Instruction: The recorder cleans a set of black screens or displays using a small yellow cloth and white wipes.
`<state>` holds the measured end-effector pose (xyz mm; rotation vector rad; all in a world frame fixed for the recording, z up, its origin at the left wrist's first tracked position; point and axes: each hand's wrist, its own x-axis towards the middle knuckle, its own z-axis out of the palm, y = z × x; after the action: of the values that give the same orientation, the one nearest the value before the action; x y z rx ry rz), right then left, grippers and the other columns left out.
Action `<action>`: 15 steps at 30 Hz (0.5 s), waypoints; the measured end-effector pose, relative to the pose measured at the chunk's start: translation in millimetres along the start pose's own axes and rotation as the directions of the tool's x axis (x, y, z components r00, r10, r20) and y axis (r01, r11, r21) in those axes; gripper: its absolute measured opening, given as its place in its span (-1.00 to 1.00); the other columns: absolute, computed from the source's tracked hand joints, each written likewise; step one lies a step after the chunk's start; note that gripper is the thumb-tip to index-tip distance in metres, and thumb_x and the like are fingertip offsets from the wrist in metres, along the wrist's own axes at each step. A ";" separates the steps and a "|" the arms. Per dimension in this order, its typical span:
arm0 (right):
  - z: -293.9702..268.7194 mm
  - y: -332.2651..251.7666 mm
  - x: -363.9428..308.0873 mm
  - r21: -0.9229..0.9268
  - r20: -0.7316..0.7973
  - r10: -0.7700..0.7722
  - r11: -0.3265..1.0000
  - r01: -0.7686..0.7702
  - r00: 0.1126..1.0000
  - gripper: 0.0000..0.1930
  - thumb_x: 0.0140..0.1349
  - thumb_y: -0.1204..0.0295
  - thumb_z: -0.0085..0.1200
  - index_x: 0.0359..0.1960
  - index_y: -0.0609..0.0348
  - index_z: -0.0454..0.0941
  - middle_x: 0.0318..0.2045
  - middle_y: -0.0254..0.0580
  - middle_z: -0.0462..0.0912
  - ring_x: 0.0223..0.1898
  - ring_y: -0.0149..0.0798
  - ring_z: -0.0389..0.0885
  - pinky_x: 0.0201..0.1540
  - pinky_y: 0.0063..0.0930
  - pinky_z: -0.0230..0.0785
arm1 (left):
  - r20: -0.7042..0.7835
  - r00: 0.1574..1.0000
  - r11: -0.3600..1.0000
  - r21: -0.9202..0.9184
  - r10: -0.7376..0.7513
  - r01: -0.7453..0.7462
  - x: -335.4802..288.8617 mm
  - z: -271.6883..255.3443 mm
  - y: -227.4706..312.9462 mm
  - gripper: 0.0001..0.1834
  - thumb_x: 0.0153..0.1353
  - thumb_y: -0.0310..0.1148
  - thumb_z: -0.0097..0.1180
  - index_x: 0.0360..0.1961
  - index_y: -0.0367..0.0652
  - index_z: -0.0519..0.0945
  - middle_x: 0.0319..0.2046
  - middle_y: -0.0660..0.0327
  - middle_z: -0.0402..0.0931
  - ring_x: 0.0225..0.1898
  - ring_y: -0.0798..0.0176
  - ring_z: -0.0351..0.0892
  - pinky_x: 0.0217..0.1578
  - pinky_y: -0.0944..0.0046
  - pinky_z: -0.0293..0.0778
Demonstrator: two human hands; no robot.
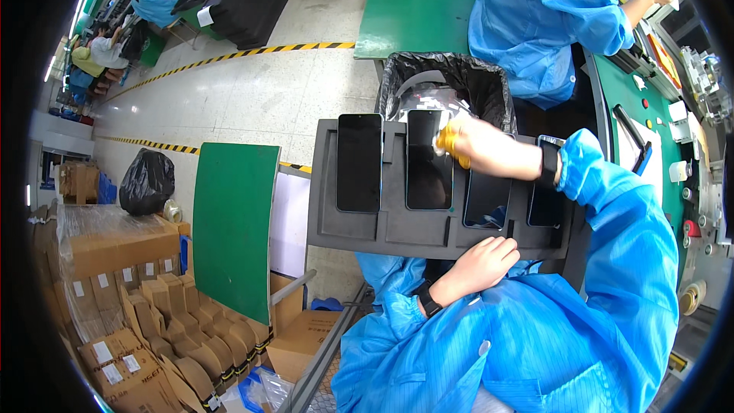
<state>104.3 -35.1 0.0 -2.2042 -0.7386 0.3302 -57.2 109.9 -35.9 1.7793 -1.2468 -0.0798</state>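
A dark grey tray with moulded slots lies across in front of me, with several black-screened phones in it. The leftmost phone lies uncovered. My right hand pinches a small yellow piece, which looks like cloth, against the upper screen of the second phone. My right forearm partly covers the third phone and the rightmost phone. At the tray's near edge my left hand rests with its fingers loosely curled, and nothing shows in it.
Just beyond the tray stands a bin lined with a black bag. A co-worker in a blue smock is at the far right, beside a green workbench. A green board and stacked cardboard boxes stand on the left.
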 end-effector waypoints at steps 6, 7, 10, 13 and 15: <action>30.3 -34.2 -18.4 -0.182 0.237 -0.333 0.908 0.379 0.913 -0.79 0.12 0.53 0.05 -0.20 0.33 0.56 -0.20 0.03 0.56 -0.12 0.00 0.56 -0.06 -0.30 0.48 | 0.007 1.000 0.999 0.045 0.007 -0.007 -1.0 0.4 -3.4 -0.86 0.01 -0.49 0.12 -0.37 -0.21 0.45 -0.28 0.16 0.42 -0.30 0.12 0.48 -0.21 0.21 0.45; 29.2 -31.3 -10.7 -0.119 0.181 -0.285 0.944 0.309 0.941 -0.78 0.09 0.54 0.07 -0.21 0.33 0.56 -0.22 0.03 0.57 -0.15 0.00 0.57 -0.08 -0.30 0.49 | 0.002 1.000 0.999 0.043 0.009 -0.009 -1.9 0.4 -3.8 -0.86 0.01 -0.49 0.12 -0.38 -0.21 0.45 -0.28 0.16 0.42 -0.30 0.12 0.47 -0.22 0.21 0.45; -2.1 -2.3 26.8 -0.419 -0.144 -0.352 0.868 0.266 0.925 -0.76 0.02 0.56 0.16 -0.22 0.21 0.58 -0.34 0.01 0.59 -0.27 0.07 0.57 -0.19 -0.15 0.45 | -0.017 1.000 0.999 0.025 0.025 -0.024 -1.5 3.8 -2.2 -0.87 0.01 -0.50 0.12 -0.39 -0.22 0.45 -0.29 0.16 0.42 -0.31 0.12 0.47 -0.23 0.21 0.45; -4.0 21.8 42.2 -0.407 -0.298 -0.304 0.898 0.167 0.905 -0.80 0.08 0.52 0.19 -0.22 0.21 0.59 -0.35 -0.01 0.59 -0.26 0.07 0.55 -0.20 -0.18 0.43 | -0.014 0.999 0.999 0.023 0.031 -0.031 0.4 1.1 -1.4 -0.88 0.00 -0.50 0.11 -0.41 -0.22 0.44 -0.30 0.16 0.42 -0.32 0.12 0.47 -0.23 0.21 0.45; 12.4 11.4 30.1 -0.307 -0.131 -0.230 0.934 0.181 0.964 -0.76 0.04 0.55 0.18 -0.20 0.20 0.58 -0.31 -0.02 0.58 -0.23 0.07 0.55 -0.18 -0.18 0.44 | -0.001 1.000 0.999 0.022 0.029 -0.029 0.5 0.6 -2.1 -0.89 0.00 -0.50 0.10 -0.41 -0.22 0.44 -0.30 0.16 0.41 -0.32 0.12 0.47 -0.23 0.21 0.44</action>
<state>127.4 -15.7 -16.8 -2.3654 -0.9674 -0.0737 -55.7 109.3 -37.5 1.7797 -1.2771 -0.0487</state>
